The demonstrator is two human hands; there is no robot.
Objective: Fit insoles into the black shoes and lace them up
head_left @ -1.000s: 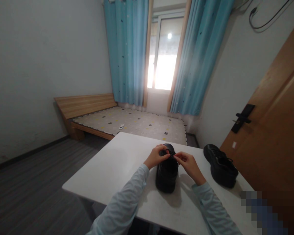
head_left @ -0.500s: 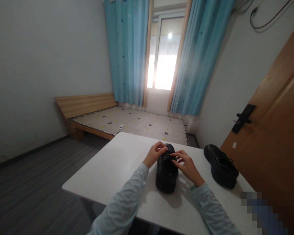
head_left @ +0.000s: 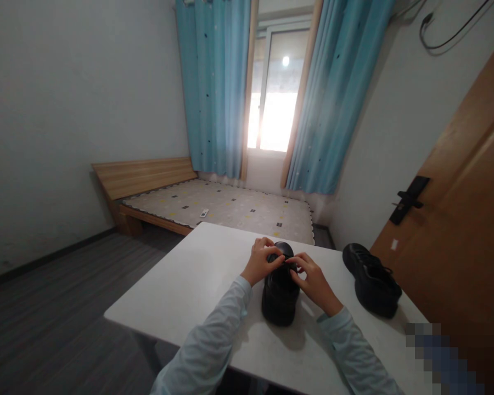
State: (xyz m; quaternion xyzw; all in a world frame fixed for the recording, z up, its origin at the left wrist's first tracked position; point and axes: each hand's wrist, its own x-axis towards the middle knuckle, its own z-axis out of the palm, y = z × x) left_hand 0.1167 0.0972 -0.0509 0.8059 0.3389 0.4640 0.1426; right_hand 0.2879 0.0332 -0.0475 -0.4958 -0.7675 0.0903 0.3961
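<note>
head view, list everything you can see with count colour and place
table: 1, white, in front of the person
shoe under the hands: 1, black, middle of the table
second shoe: 1, black, right end of the table, untouched
bed: 1, wooden frame with a pale patterned mat, beyond the table
small object on the bed: 1, white, too small to identify
curtains: 2, blue, either side of the window
window: 1, bright, far wall
door: 1, brown wood with a black handle, right
cable: 1, black, upper right wall
left hand: 1, fingers on the top of the middle shoe
right hand: 1, fingers on the same spot
</note>
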